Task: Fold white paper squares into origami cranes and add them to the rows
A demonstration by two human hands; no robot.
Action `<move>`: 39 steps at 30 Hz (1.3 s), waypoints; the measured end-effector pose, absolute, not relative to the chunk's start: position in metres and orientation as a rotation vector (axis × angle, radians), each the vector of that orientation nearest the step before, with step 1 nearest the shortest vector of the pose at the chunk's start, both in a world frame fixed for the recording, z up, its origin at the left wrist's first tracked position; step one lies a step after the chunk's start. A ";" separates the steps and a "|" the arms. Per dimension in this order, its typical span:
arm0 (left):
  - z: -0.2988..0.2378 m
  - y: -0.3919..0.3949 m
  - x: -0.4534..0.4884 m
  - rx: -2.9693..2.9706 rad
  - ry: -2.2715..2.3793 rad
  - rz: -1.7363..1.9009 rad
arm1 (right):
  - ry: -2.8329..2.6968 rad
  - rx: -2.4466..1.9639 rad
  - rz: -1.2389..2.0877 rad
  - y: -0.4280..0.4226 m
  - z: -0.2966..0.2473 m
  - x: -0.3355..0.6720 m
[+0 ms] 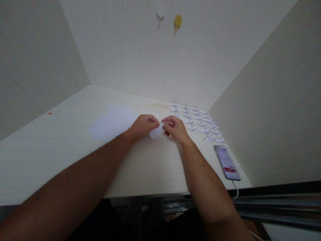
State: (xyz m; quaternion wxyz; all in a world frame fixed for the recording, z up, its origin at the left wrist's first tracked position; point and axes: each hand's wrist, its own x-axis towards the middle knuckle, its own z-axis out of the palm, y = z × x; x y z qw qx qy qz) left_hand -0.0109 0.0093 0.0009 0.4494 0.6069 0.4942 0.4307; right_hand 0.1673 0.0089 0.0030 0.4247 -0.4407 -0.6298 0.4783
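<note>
A small piece of white folded paper (155,133) is held between my two hands above the middle of the table. My left hand (145,125) pinches its left upper part between thumb and fingers. From the other side, my right hand (176,128) grips the paper's right end with thumb and forefinger, the other fingers curled. The fingers hide part of the paper, so its exact fold is hard to make out. Just beyond my right hand stand several rows of folded white paper cranes (200,118). White paper sheets (112,121) lie to the left of my left hand.
A phone (227,163) with a white cable (235,190) lies near the right edge of the pale table (150,170). Walls enclose the table at the back and both sides. Two hooks, one white (161,11) and one yellow (178,21), hang on the back wall. A small orange-red spot (50,113) shows at far left.
</note>
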 end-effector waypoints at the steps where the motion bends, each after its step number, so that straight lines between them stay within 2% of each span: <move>1: 0.002 0.008 -0.010 1.512 1.214 1.062 | -1.590 -1.137 1.192 0.009 0.003 0.167; 15: -0.003 0.008 -0.005 1.499 1.198 1.074 | -1.756 -1.225 0.892 0.009 0.001 0.170; 29: -0.005 0.009 -0.007 1.499 1.131 1.088 | -1.747 -1.252 0.872 0.007 0.004 0.165; 39: 0.000 0.009 -0.009 1.646 1.375 1.074 | -1.735 -1.413 0.970 0.004 0.010 0.162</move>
